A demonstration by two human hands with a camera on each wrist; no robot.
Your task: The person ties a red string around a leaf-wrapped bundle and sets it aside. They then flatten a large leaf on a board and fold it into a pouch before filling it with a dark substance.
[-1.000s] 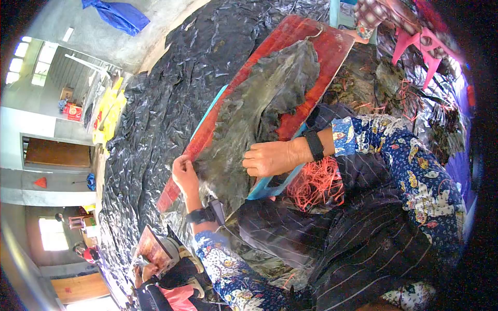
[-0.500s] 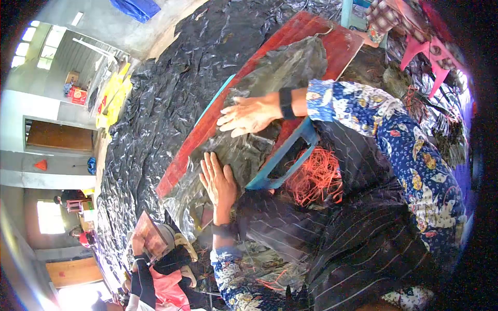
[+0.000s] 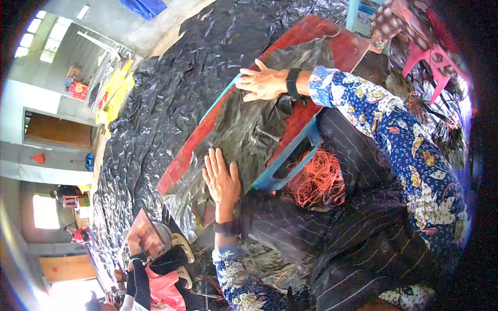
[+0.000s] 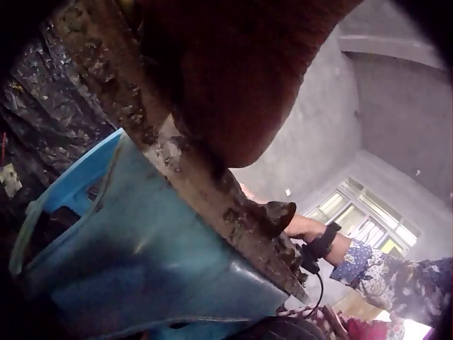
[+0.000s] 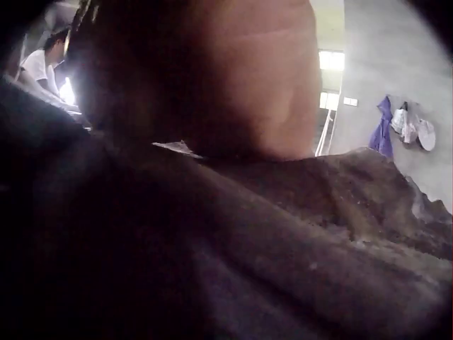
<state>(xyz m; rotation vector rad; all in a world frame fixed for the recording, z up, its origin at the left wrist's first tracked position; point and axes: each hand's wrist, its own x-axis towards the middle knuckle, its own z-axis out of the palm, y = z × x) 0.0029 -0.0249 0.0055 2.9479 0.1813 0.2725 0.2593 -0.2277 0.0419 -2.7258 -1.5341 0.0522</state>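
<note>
A broad, dark brown-green leaf, wrinkled and thin, lies spread along a long red board. My left hand rests on the leaf's near end, fingers straight and pointing away. Farther up the board, my right hand lies with fingers spread across the leaf toward the board's far long edge. In the right wrist view the palm is close over the dark leaf surface. The left wrist view shows the underside of the left hand above the board's edge, with a blue plastic stool below.
Black plastic sheeting covers the floor beyond the board. A bundle of orange-red strips sits by my lap, beside the blue stool. A pink stool stands at upper right. At lower left, another person has a smaller reddish board.
My left hand has let go of the leaf's edge and flattened onto its near part. The right hand has uncurled and moved up the board toward the far edge, smoothing the leaf outward.
</note>
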